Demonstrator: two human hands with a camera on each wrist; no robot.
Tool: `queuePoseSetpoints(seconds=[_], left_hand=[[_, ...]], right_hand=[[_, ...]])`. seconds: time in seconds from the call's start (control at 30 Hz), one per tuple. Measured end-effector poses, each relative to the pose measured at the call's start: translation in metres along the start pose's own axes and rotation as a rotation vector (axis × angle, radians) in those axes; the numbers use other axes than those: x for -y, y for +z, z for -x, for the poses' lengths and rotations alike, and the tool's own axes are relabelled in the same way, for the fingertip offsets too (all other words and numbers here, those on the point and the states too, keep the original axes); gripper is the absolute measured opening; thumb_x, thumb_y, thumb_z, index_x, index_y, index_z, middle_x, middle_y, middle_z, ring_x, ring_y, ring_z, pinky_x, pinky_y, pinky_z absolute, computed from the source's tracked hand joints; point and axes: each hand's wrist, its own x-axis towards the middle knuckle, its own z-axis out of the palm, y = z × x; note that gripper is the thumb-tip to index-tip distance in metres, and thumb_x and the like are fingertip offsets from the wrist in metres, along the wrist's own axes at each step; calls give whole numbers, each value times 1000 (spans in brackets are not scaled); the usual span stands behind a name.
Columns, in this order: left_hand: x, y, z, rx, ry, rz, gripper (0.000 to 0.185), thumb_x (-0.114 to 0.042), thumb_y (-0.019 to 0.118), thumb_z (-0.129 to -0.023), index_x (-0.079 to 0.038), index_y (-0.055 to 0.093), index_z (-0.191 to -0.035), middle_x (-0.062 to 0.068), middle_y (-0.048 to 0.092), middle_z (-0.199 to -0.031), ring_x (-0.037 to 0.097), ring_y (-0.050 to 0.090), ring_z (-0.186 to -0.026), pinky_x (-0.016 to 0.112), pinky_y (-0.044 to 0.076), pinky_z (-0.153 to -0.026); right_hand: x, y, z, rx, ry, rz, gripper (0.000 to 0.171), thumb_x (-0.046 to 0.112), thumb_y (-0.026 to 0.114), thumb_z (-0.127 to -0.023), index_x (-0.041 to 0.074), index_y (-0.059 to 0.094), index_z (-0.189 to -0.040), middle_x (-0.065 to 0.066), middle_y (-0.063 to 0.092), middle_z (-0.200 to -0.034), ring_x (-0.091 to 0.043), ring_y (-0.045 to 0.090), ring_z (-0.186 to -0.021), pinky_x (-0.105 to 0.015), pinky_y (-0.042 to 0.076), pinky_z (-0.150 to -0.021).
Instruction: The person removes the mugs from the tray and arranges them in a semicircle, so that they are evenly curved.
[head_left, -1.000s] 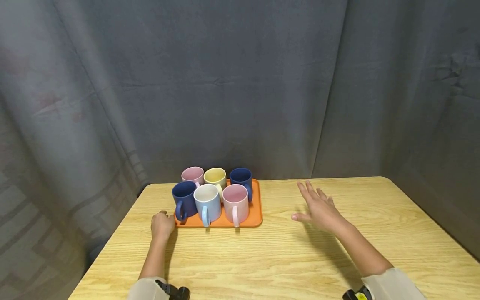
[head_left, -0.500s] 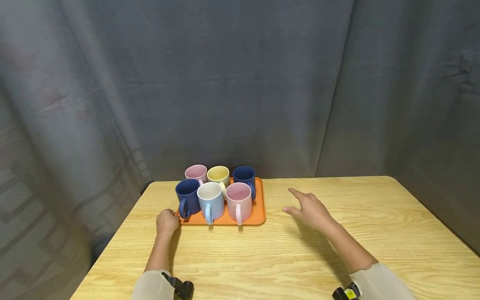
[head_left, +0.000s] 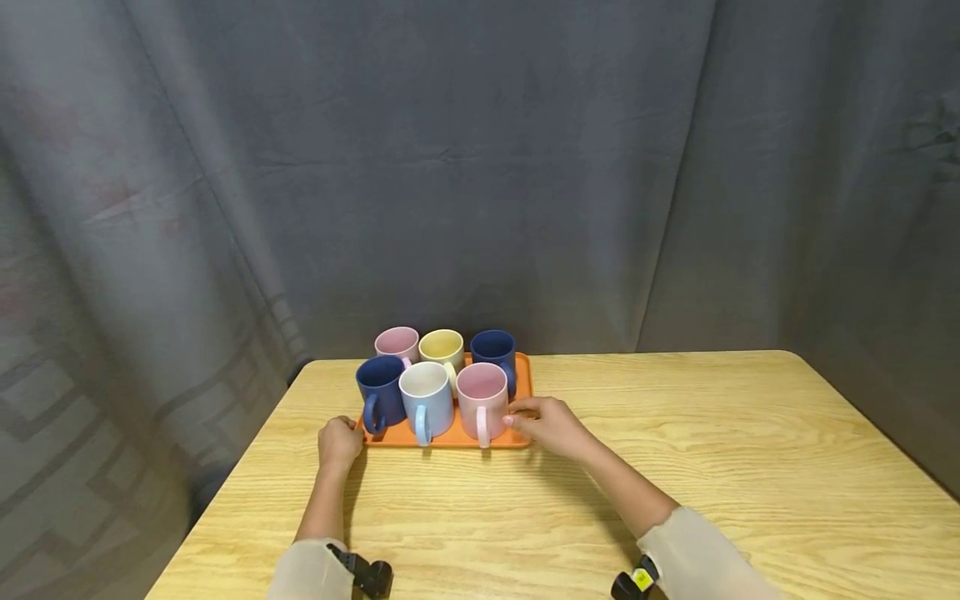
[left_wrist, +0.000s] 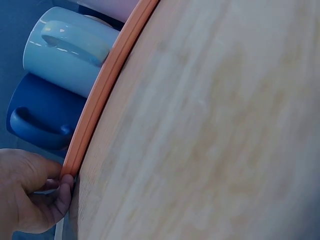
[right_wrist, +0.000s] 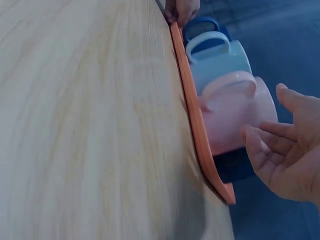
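An orange tray (head_left: pixel 517 435) holds two rows of mugs. In front stand a dark blue mug (head_left: pixel 381 392), a light blue mug (head_left: pixel 427 400) and a pink mug (head_left: pixel 482 402), handles toward me. Behind them are another pink mug (head_left: pixel 397 342), a yellow mug (head_left: pixel 442 346) and a second dark blue mug (head_left: pixel 493 348). My left hand (head_left: pixel 339 443) pinches the tray's near left corner, thumb and fingertips on its rim in the left wrist view. My right hand (head_left: pixel 551 427) is beside the front pink mug, its loosely bent fingers spread with fingertips close to the mug's right side.
The wooden table (head_left: pixel 675 467) carries the tray toward its back left. A grey curtain (head_left: pixel 465 183) hangs right behind the table's far edge and down both sides. A black wrist camera (head_left: pixel 369 577) sits at the left sleeve.
My right hand has moved left, from over the table's right part to the front pink mug, its fingers less outstretched. My left hand has closed on the tray corner. The view has shifted slightly.
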Motion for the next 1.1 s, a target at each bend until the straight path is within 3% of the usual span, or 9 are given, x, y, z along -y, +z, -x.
queuePoseSetpoints(seconds=[0.17, 0.37, 0.6, 0.73, 0.9, 1.1], left_hand=[[0, 1, 0, -3, -4, 9, 17, -1, 53, -77, 12, 61, -86, 25, 62, -82, 40, 57, -79, 45, 46, -68], [1, 1, 0, 0, -15, 32, 17, 0, 54, -77, 12, 60, -86, 25, 62, -81, 40, 57, -78, 44, 46, -67], [2, 1, 0, -2, -34, 40, 15, 0, 54, -78, 11, 61, -85, 23, 62, -79, 37, 57, -77, 42, 46, -65], [2, 1, 1, -9, -25, 40, 14, 0, 54, -79, 11, 62, -84, 23, 62, -78, 37, 57, -76, 41, 46, -64], [0, 0, 2, 0, -17, 49, 13, 0, 54, -80, 11, 61, -83, 20, 62, -73, 36, 57, -73, 40, 46, -62], [2, 1, 0, -3, -15, 50, 14, 0, 54, -80, 12, 61, -84, 22, 62, -77, 37, 57, -76, 42, 46, -65]], right_hand=[[-3, 17, -9, 82, 51, -124, 35, 22, 63, -87, -3, 63, -112, -14, 66, -92, -20, 61, -65, -37, 51, -57], [-2, 37, -12, 115, 61, -267, 36, 16, 63, -88, -8, 59, -114, -15, 66, -87, -24, 63, -67, -37, 52, -56], [7, 60, -8, -30, 78, -448, 29, 4, 61, -86, -13, 58, -109, -25, 63, -78, -14, 56, -52, -27, 49, -50], [19, 66, 0, -118, 75, -523, 32, -3, 56, -87, -19, 52, -115, -32, 62, -87, -9, 50, -45, -21, 43, -45], [26, 70, 5, -176, 50, -541, 31, -4, 53, -89, -20, 50, -116, -35, 59, -98, -8, 47, -43, -20, 40, -43], [10, 80, 0, -243, 37, -492, 28, 1, 55, -90, -14, 57, -113, -29, 64, -89, -7, 49, -44, -23, 45, -43]])
